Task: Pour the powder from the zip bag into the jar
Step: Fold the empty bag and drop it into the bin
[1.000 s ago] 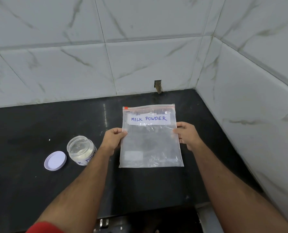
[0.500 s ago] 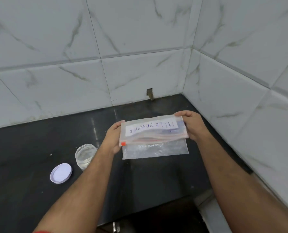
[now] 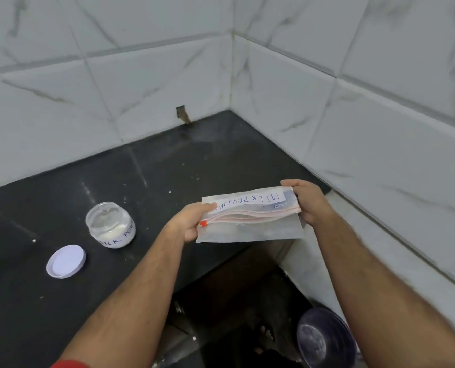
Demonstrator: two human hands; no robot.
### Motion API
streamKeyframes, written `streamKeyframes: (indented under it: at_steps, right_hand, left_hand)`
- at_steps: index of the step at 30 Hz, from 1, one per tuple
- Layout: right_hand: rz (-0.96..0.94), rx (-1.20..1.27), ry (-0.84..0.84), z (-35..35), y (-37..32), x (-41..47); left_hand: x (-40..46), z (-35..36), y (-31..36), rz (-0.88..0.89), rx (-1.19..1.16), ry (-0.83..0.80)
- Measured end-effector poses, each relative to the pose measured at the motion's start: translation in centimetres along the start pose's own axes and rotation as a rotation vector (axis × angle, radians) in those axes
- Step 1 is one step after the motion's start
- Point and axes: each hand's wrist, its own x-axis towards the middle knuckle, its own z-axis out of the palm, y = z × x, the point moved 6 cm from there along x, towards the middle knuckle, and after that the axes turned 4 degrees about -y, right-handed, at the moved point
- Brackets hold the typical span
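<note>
Zip bag (image 3: 250, 216) now folded, upside-down, lifted; left hand (image 3: 187, 223), right hand (image 3: 307, 203) clamp ends.

both hands, left (image 3: 187, 223) and right (image 3: 310, 201), grip folded zip bag (image 3: 250, 213) above counter (image 3: 168, 166); open jar (image 3: 110, 225), lid (image 3: 66, 261) beside it

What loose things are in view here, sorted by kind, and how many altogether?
Zip bags: 1, held in both hands
Jars: 1
Lids: 1
Bowls: 1, down on the floor
Total: 4
</note>
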Motion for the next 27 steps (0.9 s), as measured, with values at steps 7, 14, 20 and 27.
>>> streamKeyframes:
  at_steps: [7, 14, 20, 27]
  right_hand:
    - [0.154, 0.128, -0.008, -8.1, 2.8, -4.1]
    - [0.306, 0.03, -0.241, -13.1, 5.9, -6.9]
    - [0.295, 0.247, -0.136, -18.7, 9.3, -8.3]
    - [0.384, 0.268, -0.053, -24.4, 16.0, -9.5]
  left_hand:
    - [1.0, 6.4, -1.7, 0.019, 0.205, -0.081]
    - [2.4, 12.6, -4.3, -0.043, -0.126, -0.248]
    - [3.7, 16.5, -10.0, -0.006, -0.609, -0.253]
    - [4.2, 24.5, -20.9, -0.023, -0.439, -0.011]
